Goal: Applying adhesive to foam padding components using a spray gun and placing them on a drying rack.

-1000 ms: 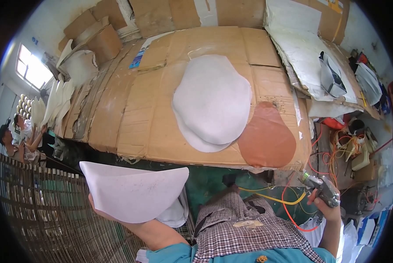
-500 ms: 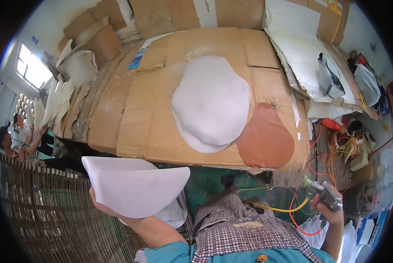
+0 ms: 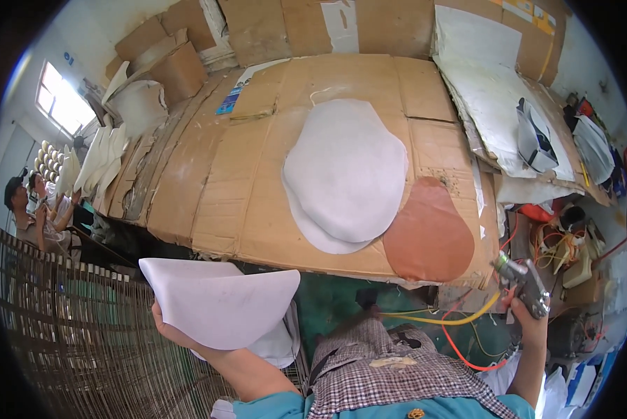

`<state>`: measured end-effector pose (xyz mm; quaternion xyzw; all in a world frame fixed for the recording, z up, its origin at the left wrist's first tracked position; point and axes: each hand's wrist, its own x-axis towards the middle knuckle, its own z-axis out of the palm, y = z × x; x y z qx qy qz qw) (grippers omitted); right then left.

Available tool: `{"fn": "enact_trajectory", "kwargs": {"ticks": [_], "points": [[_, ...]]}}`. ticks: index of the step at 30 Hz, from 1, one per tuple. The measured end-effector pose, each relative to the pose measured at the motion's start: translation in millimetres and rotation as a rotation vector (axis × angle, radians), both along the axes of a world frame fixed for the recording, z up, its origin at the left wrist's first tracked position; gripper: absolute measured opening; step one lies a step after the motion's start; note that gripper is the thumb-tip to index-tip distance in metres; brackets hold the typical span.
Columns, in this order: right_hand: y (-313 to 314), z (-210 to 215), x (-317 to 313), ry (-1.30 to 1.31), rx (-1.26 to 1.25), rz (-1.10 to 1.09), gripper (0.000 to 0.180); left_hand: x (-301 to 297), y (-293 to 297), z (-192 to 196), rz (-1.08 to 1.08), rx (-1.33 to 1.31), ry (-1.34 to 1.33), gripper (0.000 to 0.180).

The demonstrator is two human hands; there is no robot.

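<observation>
My left hand [image 3: 168, 328] is closed on a folded pale grey sheet [image 3: 222, 307], left of my body and below the table's front edge; most of its fingers are hidden behind the sheet. At the right, my right hand [image 3: 528, 318] grips a metal spray gun [image 3: 534, 292], with a yellow hose [image 3: 467, 321] beside it. On the cardboard-covered table [image 3: 215, 223] lie large rounded pale grey pieces [image 3: 345, 171], one overlapping another. Beside them, near the front right corner, is a pear-shaped reddish-brown piece [image 3: 428, 234] lying flat.
A slatted rack [image 3: 76, 321] stands at the left, with more pale sheets [image 3: 275, 349] under my left forearm. Two people [image 3: 30, 209] are at the far left. Orange hoses [image 3: 554, 241] tangle at the right, below a white-covered surface [image 3: 491, 91] bearing a grey-white object [image 3: 537, 143].
The spray gun in my right hand has moved slightly toward the table's right corner. My left hand keeps the folded sheet nearly in place. The whole view has shifted a little.
</observation>
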<state>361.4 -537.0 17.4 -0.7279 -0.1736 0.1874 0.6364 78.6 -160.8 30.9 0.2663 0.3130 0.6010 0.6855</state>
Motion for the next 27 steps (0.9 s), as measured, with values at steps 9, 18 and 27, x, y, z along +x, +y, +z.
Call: {"fn": "enact_trajectory", "kwargs": {"ticks": [9, 18, 27], "points": [[34, -23, 23, -0.001, 0.190, 0.144, 0.049, 2, -1, -5, 0.024, -0.037, 0.031, 0.049], [19, -23, 47, -0.003, 0.031, 0.104, 0.025, -6, -4, -16, 0.044, 0.051, 0.153, 0.050], [104, -128, 152, -0.329, -0.104, 0.093, 0.019, -13, -22, -16, 0.068, -0.035, -0.183, 0.054]]}}
